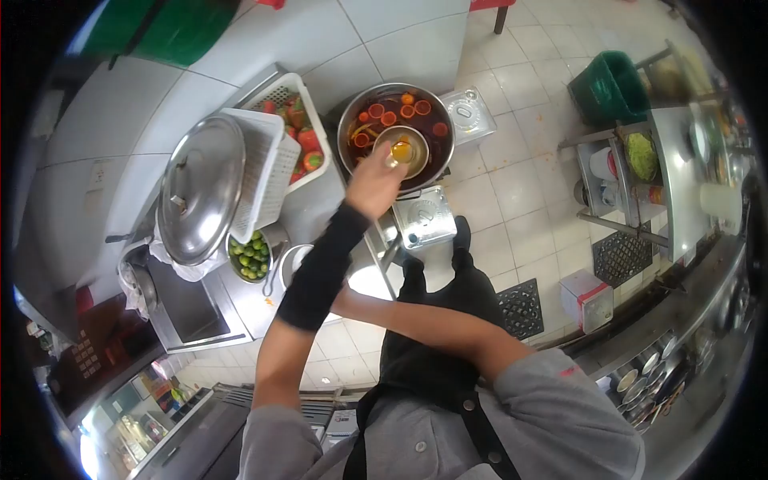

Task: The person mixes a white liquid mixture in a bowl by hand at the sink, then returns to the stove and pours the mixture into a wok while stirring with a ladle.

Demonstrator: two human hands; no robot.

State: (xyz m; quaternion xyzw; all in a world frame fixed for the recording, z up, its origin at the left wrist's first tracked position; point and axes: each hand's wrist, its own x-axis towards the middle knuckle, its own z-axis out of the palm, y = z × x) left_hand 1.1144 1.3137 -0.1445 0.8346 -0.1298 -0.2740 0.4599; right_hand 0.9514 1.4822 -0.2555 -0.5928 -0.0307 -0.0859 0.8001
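My left hand (376, 184), below a black sleeve (320, 268), grips the edge of a small metal bowl (416, 158). Something yellow-orange shows inside the bowl, which is held over a large steel pot (449, 142). Dark red liquid with orange and red round fruit pieces (422, 107) fills the pot. My right hand (342, 300) lies beneath the left forearm, near a white container (294, 260); its fingers are hidden.
Left of the pot stand a white basket (310, 90) of red peppers, a large metal lid (204, 188) and a bowl of limes (250, 258). A sink (188, 296) is at the lower left. Metal boxes (424, 216) flank the pot; a green bin (610, 88) stands upper right.
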